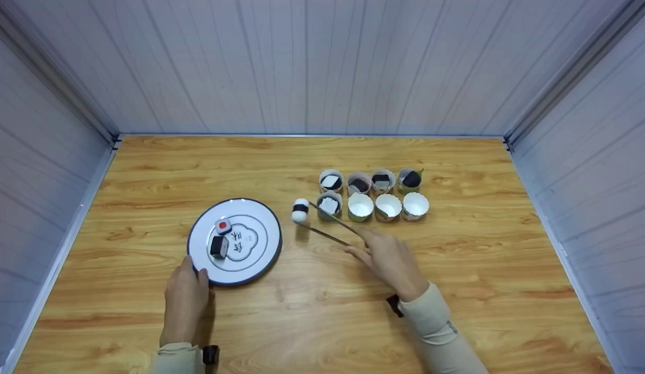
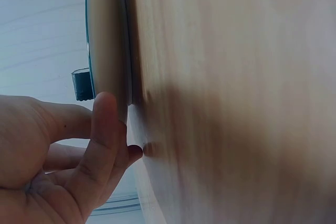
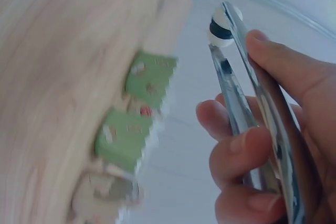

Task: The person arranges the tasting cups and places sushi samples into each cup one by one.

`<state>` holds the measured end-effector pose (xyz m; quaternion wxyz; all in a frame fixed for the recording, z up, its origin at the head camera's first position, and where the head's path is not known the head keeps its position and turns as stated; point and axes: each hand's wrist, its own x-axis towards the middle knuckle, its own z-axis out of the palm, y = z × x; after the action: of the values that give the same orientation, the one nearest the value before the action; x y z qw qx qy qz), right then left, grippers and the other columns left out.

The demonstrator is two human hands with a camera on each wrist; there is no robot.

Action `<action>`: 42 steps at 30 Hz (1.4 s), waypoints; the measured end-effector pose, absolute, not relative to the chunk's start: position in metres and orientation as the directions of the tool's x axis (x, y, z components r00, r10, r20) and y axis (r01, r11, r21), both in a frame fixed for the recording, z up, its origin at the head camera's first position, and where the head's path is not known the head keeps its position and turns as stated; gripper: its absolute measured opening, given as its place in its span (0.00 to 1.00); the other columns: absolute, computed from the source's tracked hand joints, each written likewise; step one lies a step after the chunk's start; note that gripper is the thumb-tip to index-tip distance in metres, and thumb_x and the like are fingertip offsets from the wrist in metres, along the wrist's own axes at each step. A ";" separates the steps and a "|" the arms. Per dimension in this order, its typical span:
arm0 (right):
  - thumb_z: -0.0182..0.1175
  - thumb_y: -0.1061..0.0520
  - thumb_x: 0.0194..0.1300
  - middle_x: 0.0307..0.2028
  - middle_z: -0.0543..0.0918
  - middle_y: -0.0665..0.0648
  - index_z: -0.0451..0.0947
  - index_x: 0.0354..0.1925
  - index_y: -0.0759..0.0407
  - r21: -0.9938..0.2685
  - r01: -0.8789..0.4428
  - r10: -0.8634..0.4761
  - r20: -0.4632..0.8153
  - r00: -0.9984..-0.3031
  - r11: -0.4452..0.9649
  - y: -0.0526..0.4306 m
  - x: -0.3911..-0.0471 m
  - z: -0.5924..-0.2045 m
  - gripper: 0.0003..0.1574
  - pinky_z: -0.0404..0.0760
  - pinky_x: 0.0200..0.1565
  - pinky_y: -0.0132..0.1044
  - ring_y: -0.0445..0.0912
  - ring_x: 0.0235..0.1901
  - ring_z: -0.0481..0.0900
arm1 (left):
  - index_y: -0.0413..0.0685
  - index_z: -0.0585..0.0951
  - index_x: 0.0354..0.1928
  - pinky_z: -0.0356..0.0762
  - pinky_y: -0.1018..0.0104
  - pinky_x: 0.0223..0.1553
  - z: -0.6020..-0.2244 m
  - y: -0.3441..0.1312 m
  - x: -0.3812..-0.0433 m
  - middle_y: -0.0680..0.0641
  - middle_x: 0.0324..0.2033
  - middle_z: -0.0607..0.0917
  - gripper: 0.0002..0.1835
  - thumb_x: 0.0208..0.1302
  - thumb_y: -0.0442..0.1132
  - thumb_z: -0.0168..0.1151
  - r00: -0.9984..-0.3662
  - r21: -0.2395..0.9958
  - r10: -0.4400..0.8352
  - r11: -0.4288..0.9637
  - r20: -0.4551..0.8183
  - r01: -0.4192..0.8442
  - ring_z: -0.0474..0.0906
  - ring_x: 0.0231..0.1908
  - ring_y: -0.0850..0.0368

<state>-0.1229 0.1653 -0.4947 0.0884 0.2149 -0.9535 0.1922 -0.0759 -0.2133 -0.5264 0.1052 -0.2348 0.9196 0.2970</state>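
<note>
My left hand (image 1: 186, 296) pinches the near-left rim of a white plate (image 1: 265, 223) with a blue edge, fingers partly beneath it in the left wrist view. On the plate sit a white sushi roll piece with a red centre (image 1: 223, 226) and a black-wrapped sushi block (image 1: 219, 247). Between the plate and the paper cups, my right hand (image 1: 392, 259) grips metal tongs (image 3: 268, 93). Their tips squeeze a white sushi piece with a black band (image 1: 300, 209), held above the table with its shadow below.
Two rows of small paper cups stand right of centre. The back-row cups, such as the leftmost one (image 1: 330, 181), hold black-and-white pieces, as does the front-left cup (image 1: 329, 204). White insides show in the other front cups (image 1: 360, 206). Panel walls (image 1: 312, 67) enclose the wooden table (image 1: 327, 311).
</note>
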 end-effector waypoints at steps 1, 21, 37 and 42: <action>0.66 0.39 0.65 0.23 0.79 0.47 0.82 0.59 0.52 -0.332 -0.434 -0.365 0.252 -0.896 0.838 0.170 -0.122 -0.494 0.30 0.69 0.15 0.35 0.39 0.16 0.69 | 0.22 0.54 0.72 0.66 0.40 0.65 -0.526 -0.213 -0.076 0.20 0.63 0.64 0.30 0.76 0.32 0.48 -0.867 0.497 -0.371 0.712 -0.334 -0.496 0.61 0.66 0.27; 0.66 0.37 0.64 0.26 0.77 0.47 0.83 0.56 0.54 -0.334 -0.217 -0.137 0.247 -0.959 0.917 0.240 -0.108 -0.501 0.31 0.70 0.15 0.39 0.42 0.18 0.70 | 0.21 0.52 0.72 0.64 0.40 0.66 -0.528 -0.218 -0.074 0.20 0.65 0.62 0.31 0.77 0.34 0.48 -0.868 0.505 -0.362 0.709 -0.339 -0.492 0.59 0.67 0.27; 0.68 0.39 0.63 0.26 0.78 0.49 0.82 0.58 0.54 -0.326 -0.163 -0.106 0.185 -0.977 0.931 0.246 -0.110 -0.505 0.31 0.71 0.17 0.40 0.43 0.19 0.73 | 0.22 0.52 0.72 0.63 0.41 0.66 -0.526 -0.215 -0.076 0.20 0.65 0.62 0.31 0.77 0.33 0.48 -0.870 0.518 -0.359 0.701 -0.337 -0.490 0.59 0.67 0.27; 0.69 0.40 0.63 0.26 0.78 0.49 0.82 0.58 0.53 -0.326 -0.159 -0.103 0.184 -0.978 0.932 0.246 -0.110 -0.506 0.30 0.71 0.17 0.41 0.44 0.19 0.73 | 0.23 0.52 0.73 0.63 0.41 0.67 -0.525 -0.214 -0.077 0.21 0.66 0.61 0.31 0.77 0.33 0.47 -0.860 0.511 -0.363 0.694 -0.359 -0.507 0.58 0.68 0.27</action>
<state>-0.1101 0.2458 -0.5057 0.0822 0.0670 -0.9794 0.1720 -0.0769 -0.2143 -0.5251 0.1156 -0.2382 0.9131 0.3102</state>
